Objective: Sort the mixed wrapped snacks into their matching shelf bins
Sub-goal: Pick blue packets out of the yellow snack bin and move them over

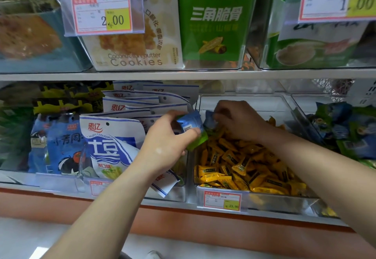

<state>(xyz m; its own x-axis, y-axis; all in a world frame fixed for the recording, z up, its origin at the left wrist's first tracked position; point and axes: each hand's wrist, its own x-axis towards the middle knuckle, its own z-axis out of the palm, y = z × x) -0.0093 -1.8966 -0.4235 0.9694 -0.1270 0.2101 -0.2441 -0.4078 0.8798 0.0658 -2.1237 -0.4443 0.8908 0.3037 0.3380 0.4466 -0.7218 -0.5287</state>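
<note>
A clear bin (240, 104) on the lower shelf is full of small yellow wrapped snacks (244, 169). My left hand (164, 144) holds a blue and green wrapped snack (192, 128) at the bin's left wall. My right hand (238, 120) reaches into the back of the same bin and pinches another blue wrapped snack (209, 121) lying on the yellow pile. The bin to the right (301, 104) holds several matching blue and green snacks (345, 132).
White and blue chip bags (114, 146) fill the bin to the left, with dark blue bags (59, 146) beyond. The upper shelf (183, 74) carries a cookie box (134, 51), a green box (213, 28) and price tags. An orange shelf front (183, 224) runs below.
</note>
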